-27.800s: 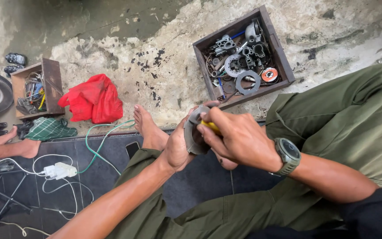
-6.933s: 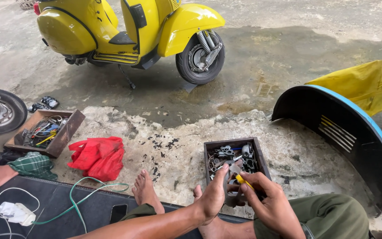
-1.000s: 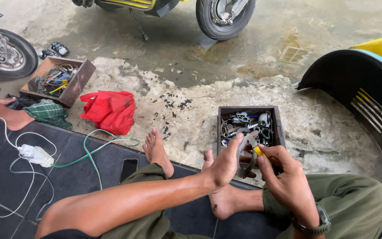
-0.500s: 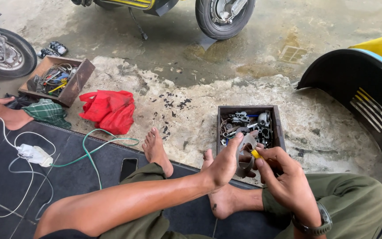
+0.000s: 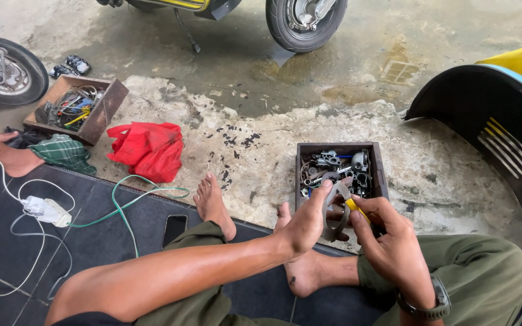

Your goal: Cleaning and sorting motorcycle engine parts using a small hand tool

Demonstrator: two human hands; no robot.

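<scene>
Gripping a dark curved part (image 5: 335,212) in the left hand (image 5: 307,223), the person works it with a yellow-handled tool (image 5: 353,206) clenched in the right hand (image 5: 394,250), so steadying the part seems next.

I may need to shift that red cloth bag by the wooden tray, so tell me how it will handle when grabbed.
The red cloth bag lies crumpled and slumped in folds on the concrete floor, so it would probably be floppy and sag from wherever it is gripped. It looks nearly flat, so likely light. Pushed, it would probably bunch up rather than slide or roll.
</scene>
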